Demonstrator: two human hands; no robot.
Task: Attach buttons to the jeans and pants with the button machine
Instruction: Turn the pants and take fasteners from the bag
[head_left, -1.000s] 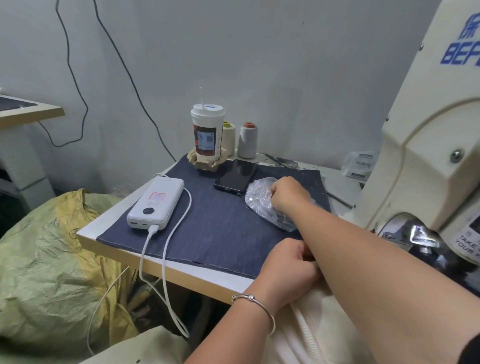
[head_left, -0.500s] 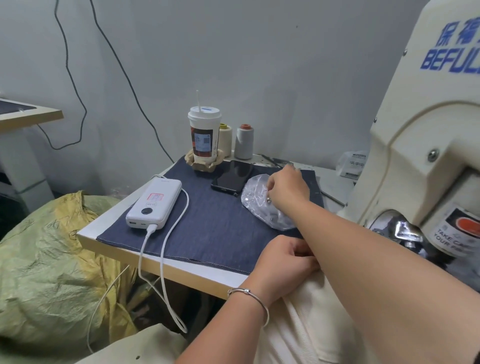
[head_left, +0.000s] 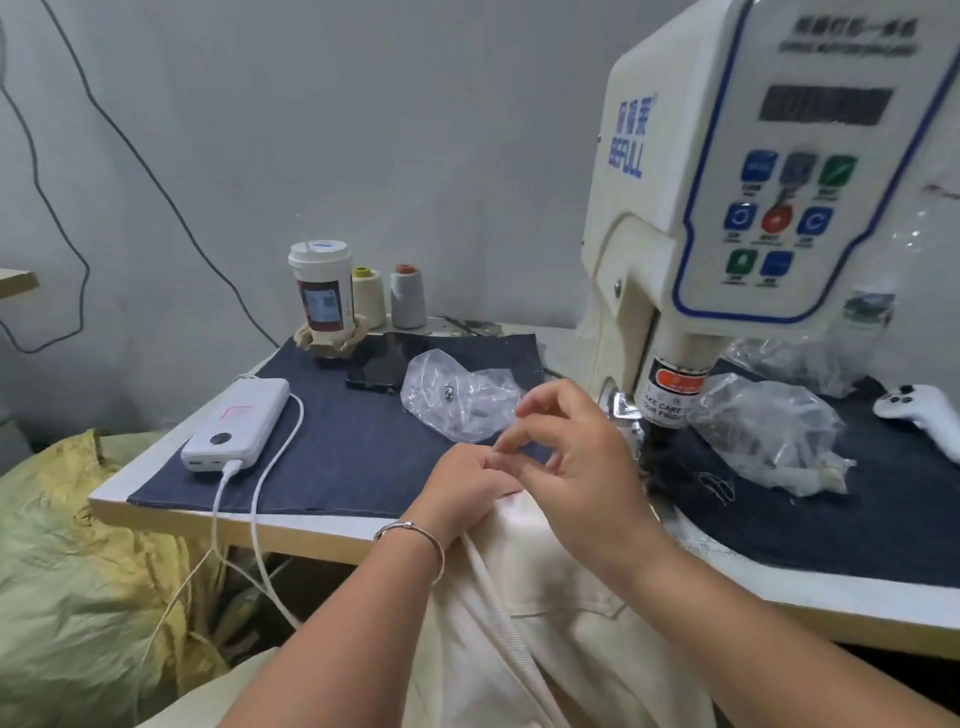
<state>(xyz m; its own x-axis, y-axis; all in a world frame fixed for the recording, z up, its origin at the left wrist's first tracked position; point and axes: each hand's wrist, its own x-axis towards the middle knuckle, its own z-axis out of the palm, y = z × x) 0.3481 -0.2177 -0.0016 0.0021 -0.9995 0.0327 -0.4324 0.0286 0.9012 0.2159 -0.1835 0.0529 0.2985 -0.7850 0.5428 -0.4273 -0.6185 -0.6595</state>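
On the tabletop (head_left: 332, 530), power bank (head_left: 236, 425) at left, cup (head_left: 323, 288) and two thread spools (head_left: 387, 296) behind, phone (head_left: 382, 369) and button bag (head_left: 457, 402) between, button machine (head_left: 727, 208) right, pants (head_left: 545, 613) draped over front edge under both hands (head_left: 519, 467).

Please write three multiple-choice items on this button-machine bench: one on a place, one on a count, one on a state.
1. What does the power bank lie on?
A. the denim cloth
B. the phone
C. the bag

2. How many thread cones stand behind the cup?
A. one
B. two
C. four

3. What does the left hand do?
A. rests flat on the table
B. grips the cream pants
C. lifts the cup

Answers: 1 A, it lies flat on blue fabric; 2 B, one cream and one grey; 3 B, fingers curl over the fabric edge.
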